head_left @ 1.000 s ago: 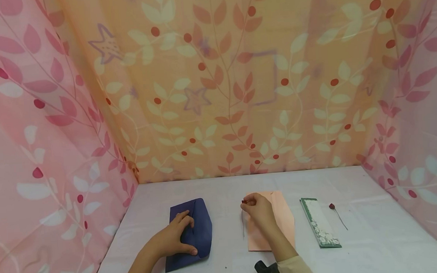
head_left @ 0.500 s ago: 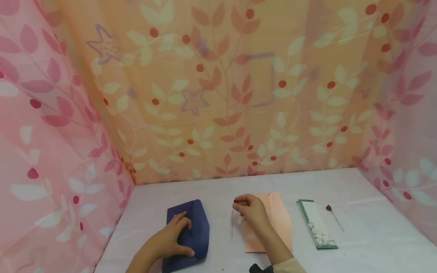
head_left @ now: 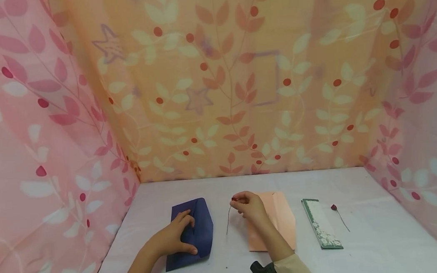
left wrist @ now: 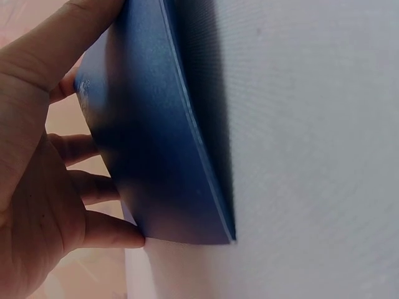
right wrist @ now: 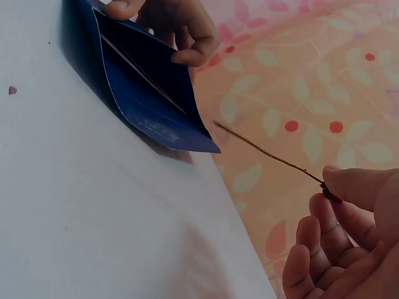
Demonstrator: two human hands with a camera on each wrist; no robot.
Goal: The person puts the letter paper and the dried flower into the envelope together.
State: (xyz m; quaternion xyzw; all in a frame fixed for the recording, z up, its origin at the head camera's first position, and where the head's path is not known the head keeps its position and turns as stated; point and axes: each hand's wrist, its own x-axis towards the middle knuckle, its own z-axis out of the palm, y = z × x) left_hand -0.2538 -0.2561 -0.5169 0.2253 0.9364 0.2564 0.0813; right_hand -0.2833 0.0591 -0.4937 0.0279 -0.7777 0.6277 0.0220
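Observation:
My left hand [head_left: 173, 239] grips the dark blue envelope [head_left: 203, 229] on the left of the table, thumb and fingers spread across it. In the right wrist view the envelope [right wrist: 146, 106] gapes at its mouth, and a thin pale edge shows inside. My right hand [head_left: 254, 209] pinches a small dried rose by its dark red head [head_left: 234, 199], between thumb and forefinger. Its thin stem [right wrist: 268, 153] points at the envelope's mouth, apart from it. The left wrist view shows the envelope's blue side [left wrist: 149, 143] raised off the table, with my fingers along its edge.
A peach envelope [head_left: 283, 220] lies under my right forearm. Right of it are a green-edged card with white flowers [head_left: 321, 224] and a second dried rose [head_left: 334, 207]. Patterned curtains [head_left: 234, 89] stand behind and at both sides of the white table [head_left: 219, 270].
My right hand has moved left with the rose, away from the peach envelope and nearer the blue one. The stem now slants down to the left. My left hand keeps its hold.

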